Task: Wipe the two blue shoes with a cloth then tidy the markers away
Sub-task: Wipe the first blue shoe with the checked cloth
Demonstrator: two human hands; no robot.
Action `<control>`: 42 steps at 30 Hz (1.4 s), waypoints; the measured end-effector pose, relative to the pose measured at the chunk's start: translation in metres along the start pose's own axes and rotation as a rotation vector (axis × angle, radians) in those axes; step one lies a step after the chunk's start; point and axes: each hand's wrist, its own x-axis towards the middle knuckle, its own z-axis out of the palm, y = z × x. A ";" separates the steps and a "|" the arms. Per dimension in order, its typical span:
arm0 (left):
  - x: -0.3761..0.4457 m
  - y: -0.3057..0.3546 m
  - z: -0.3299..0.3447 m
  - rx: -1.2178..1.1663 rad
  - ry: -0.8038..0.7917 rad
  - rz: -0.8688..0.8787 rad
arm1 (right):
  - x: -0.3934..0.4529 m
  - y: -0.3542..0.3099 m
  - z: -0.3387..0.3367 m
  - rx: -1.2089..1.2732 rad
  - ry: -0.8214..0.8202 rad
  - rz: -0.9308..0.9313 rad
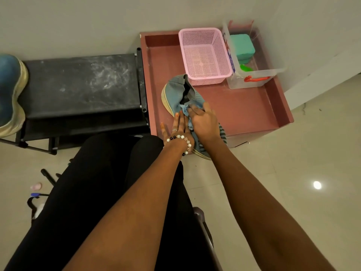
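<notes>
One blue shoe [178,90] with a pale sole lies on the pink tray-top table [244,110], its heel toward the pink basket. My left hand [178,130] rests flat on the shoe's near side, holding it down. My right hand [205,120] presses a blue cloth [186,111] against the shoe's upper; the striped part of the cloth hangs out under my wrist. The second blue shoe [9,90] sits at the far left on the black rack. Markers lie on the floor at the lower left, a blue one [35,194] among them.
A pink mesh basket [203,55] and a clear box [252,79] holding green items stand at the table's back. A black dusty rack [82,83] sits to the left. My black-clad legs fill the lower middle; tiled floor lies to the right.
</notes>
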 end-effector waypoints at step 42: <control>-0.004 -0.001 0.008 0.038 0.144 0.034 | -0.089 0.015 -0.030 0.253 -0.159 0.002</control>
